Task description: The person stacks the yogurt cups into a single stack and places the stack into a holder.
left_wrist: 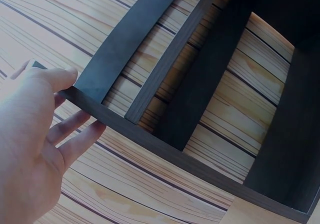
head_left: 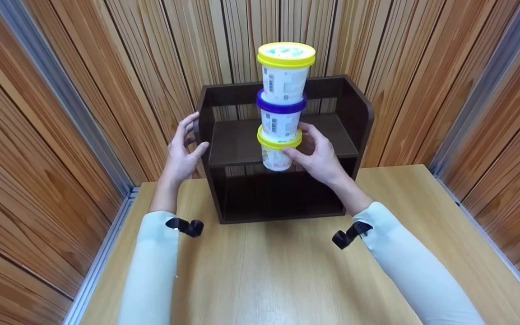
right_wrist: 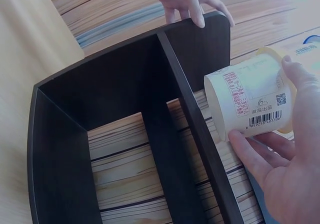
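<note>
Three white tubs stand in an upright stack in the head view: the bottom tub [head_left: 274,160] has a yellow lid, the middle tub [head_left: 278,124] a purple one, the larger top tub [head_left: 285,83] a yellow one. My right hand [head_left: 321,155] grips the bottom tub from the right, thumb in front and fingers around its far side. Behind the stack stands a dark brown two-tier shelf [head_left: 237,140]. In the right wrist view the bottom tub's base is close to the upper board's front edge. My left hand [head_left: 182,153] holds the shelf's left side panel [left_wrist: 145,144], with thumb and fingers on opposite sides.
The shelf stands on a light wooden table [head_left: 251,271], near its back edge. Wood-patterned walls [head_left: 61,90] with grey metal corner posts [head_left: 75,90] close in the back and both sides. A small black camera [head_left: 185,226] is strapped to each wrist.
</note>
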The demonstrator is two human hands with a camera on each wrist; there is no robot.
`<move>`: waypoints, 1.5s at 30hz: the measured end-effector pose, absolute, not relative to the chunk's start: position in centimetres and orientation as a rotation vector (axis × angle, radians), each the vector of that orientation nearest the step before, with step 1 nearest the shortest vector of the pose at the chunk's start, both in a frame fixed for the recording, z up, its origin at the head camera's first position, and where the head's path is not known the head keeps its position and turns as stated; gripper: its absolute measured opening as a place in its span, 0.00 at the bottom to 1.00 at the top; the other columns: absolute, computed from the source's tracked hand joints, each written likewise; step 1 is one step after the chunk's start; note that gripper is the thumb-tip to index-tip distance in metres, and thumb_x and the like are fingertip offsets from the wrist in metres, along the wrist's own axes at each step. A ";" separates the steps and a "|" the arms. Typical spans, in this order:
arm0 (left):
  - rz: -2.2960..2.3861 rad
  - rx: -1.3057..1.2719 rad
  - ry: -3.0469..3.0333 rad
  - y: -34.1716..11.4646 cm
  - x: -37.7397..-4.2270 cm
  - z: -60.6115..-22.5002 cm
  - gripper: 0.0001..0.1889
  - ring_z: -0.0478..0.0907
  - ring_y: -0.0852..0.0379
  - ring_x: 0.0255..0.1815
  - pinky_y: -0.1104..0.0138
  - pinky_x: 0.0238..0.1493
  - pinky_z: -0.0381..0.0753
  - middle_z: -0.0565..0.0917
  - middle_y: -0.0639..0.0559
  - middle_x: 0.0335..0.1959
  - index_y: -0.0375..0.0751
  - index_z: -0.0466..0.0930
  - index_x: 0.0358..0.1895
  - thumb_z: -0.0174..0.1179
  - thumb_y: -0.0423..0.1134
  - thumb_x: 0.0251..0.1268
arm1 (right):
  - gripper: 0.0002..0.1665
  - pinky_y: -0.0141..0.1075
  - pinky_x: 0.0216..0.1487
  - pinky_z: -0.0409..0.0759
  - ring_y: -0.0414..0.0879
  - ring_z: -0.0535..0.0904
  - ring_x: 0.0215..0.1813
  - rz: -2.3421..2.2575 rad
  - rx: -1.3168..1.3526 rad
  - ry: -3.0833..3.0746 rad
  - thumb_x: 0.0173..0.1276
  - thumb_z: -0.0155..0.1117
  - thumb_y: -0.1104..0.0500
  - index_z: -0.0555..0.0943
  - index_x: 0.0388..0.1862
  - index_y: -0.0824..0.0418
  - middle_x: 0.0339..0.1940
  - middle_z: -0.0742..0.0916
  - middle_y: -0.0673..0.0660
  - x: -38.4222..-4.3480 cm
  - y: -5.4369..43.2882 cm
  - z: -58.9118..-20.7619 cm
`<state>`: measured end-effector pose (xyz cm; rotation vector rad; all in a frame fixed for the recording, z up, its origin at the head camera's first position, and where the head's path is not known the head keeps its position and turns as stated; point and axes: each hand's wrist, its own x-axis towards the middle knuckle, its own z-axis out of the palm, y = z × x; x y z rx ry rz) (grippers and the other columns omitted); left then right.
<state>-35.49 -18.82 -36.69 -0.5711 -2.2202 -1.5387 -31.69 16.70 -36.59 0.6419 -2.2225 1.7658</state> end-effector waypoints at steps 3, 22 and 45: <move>-1.536 -0.572 -2.219 -18.8 -35.5 -36.7 0.38 0.67 0.43 0.90 0.43 0.88 0.72 0.70 0.42 0.88 0.47 0.64 0.87 0.64 0.24 0.79 | 0.40 0.32 0.56 0.92 0.63 0.89 0.70 1.753 0.608 -2.234 0.78 0.75 0.64 0.70 0.84 0.65 0.71 0.88 0.71 -32.1 16.7 -36.4; -1.573 -0.579 -2.173 -19.0 -35.6 -36.8 0.38 0.73 0.45 0.85 0.46 0.86 0.73 0.78 0.40 0.82 0.44 0.65 0.87 0.63 0.22 0.77 | 0.44 0.29 0.46 0.89 0.58 0.91 0.60 1.687 0.434 -2.264 0.76 0.79 0.57 0.70 0.85 0.62 0.66 0.90 0.71 -34.2 15.6 -36.7; -1.578 -0.581 -2.156 -19.4 -35.4 -36.8 0.38 0.74 0.45 0.83 0.45 0.85 0.73 0.80 0.37 0.80 0.43 0.65 0.86 0.63 0.22 0.77 | 0.49 0.37 0.55 0.82 0.56 0.90 0.59 1.562 0.333 -2.301 0.76 0.80 0.49 0.68 0.89 0.56 0.64 0.93 0.68 -34.7 13.9 -36.5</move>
